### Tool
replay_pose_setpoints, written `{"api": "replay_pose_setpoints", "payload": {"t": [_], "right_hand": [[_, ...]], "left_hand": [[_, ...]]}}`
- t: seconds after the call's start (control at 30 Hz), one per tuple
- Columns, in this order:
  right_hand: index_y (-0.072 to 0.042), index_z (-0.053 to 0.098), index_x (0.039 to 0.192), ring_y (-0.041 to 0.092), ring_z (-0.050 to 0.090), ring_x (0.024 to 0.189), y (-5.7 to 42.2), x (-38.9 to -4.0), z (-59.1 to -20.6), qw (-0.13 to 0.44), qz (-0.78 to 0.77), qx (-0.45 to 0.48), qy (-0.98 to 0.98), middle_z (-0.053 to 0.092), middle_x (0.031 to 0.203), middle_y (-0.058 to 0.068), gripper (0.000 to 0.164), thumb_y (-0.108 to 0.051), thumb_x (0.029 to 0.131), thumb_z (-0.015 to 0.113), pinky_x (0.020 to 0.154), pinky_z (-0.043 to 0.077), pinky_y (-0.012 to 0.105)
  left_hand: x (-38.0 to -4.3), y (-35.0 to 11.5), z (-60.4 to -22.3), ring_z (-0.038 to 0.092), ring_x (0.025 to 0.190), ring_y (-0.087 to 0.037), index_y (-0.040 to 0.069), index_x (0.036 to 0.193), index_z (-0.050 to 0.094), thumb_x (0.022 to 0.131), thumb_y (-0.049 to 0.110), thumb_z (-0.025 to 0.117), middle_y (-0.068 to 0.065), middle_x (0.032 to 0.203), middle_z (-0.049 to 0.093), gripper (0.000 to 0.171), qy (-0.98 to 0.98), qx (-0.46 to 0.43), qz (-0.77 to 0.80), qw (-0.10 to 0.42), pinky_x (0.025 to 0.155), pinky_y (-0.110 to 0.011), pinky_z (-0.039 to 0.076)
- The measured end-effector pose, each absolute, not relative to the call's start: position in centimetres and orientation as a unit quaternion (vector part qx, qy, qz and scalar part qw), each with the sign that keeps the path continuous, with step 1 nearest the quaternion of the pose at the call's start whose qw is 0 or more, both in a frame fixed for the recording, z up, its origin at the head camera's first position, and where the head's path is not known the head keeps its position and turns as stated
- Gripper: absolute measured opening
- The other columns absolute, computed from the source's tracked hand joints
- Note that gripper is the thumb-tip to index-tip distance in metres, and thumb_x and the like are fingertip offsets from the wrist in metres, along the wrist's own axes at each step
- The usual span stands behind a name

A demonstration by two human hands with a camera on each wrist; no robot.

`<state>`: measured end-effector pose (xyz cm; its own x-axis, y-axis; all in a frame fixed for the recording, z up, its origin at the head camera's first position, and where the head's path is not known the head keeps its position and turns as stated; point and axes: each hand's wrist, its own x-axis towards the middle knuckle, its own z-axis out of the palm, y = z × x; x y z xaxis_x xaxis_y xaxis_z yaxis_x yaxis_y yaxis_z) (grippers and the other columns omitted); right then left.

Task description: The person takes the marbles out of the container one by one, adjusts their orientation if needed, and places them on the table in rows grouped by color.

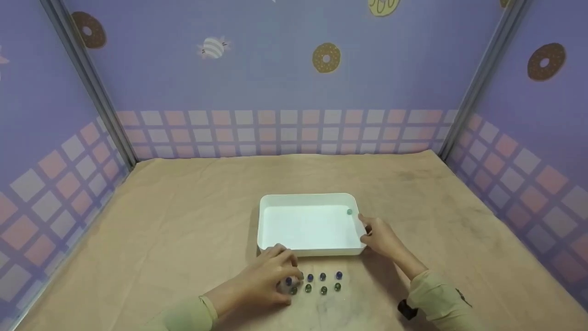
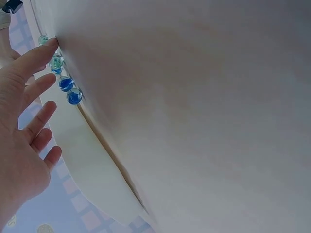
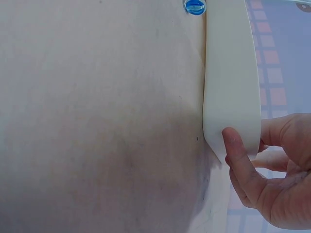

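Observation:
A white rectangular tray point(image 1: 312, 252) stands on the covered table, and one pale green glass marble point(image 1: 349, 212) lies inside at its far right. My right hand point(image 1: 382, 238) grips the tray's right wall, thumb and fingers on either side of it in the right wrist view. In front of the tray, several blue marbles point(image 1: 323, 276) and green marbles point(image 1: 324, 290) lie in two rows. My left hand point(image 1: 266, 278) is over the left end of these rows, fingers loosely bent and apart around a blue marble point(image 1: 288, 281). No marble appears pinched in the left wrist view.
A brown cloth or paper cover point(image 1: 193, 220) lies over the table. Purple patterned walls point(image 1: 275, 82) close off the back and both sides, with metal posts point(image 1: 87, 82) in the corners. A dark band point(image 1: 407, 310) is at the right wrist.

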<state>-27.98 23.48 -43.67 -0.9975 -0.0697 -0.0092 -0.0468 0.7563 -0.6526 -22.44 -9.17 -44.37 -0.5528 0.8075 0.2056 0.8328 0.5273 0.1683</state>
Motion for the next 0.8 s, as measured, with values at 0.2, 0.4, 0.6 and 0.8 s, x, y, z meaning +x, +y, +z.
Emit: {"api": "replay_pose_setpoints", "payload": {"t": [0.2, 0.4, 0.6, 0.8], "right_hand": [[0.007, 0.042, 0.145, 0.018, 0.060, 0.079, 23.5, -27.9, -43.7, 0.015, -0.345, -0.034, 0.938, 0.068, 0.105, 0.026, 0.065, 0.010, 0.082, 0.058, 0.059, 0.050, 0.026], [0.008, 0.043, 0.144, 0.019, 0.061, 0.080, 23.7, -27.8, -43.7, 0.009, -0.348, -0.037, 0.937, 0.068, 0.108, 0.027, 0.064, 0.010, 0.082, 0.058, 0.059, 0.050, 0.026], [0.011, 0.043, 0.143, 0.021, 0.063, 0.083, 23.7, -27.8, -43.8, 0.006, -0.356, -0.045, 0.933, 0.068, 0.107, 0.028, 0.063, 0.012, 0.082, 0.057, 0.060, 0.049, 0.027], [0.009, 0.043, 0.143, 0.019, 0.061, 0.080, 23.5, -27.9, -43.7, 0.008, -0.349, -0.037, 0.936, 0.069, 0.106, 0.027, 0.063, 0.011, 0.081, 0.058, 0.059, 0.049, 0.026]], "left_hand": [[-22.8, -9.2, -43.6, 0.044, 0.112, -0.013, 0.031, 0.115, 0.070, 0.073, 0.046, 0.082, 0.004, 0.122, 0.057, 0.046, -0.870, -0.476, -0.114, 0.064, 0.099, -0.035, 0.041], [-23.9, -9.1, -41.7, 0.043, 0.107, -0.015, 0.029, 0.116, 0.070, 0.073, 0.046, 0.084, 0.003, 0.117, 0.055, 0.048, -0.862, -0.489, -0.090, 0.103, 0.096, -0.038, 0.042], [-25.0, -9.1, -40.1, 0.045, 0.107, -0.019, 0.027, 0.113, 0.070, 0.076, 0.042, 0.083, 0.001, 0.115, 0.056, 0.042, -0.852, -0.487, -0.116, 0.151, 0.093, -0.040, 0.043], [-26.5, -8.8, -38.6, 0.047, 0.107, -0.021, 0.028, 0.113, 0.070, 0.075, 0.039, 0.084, -0.001, 0.116, 0.058, 0.041, -0.856, -0.461, -0.140, 0.190, 0.091, -0.042, 0.044]]}}
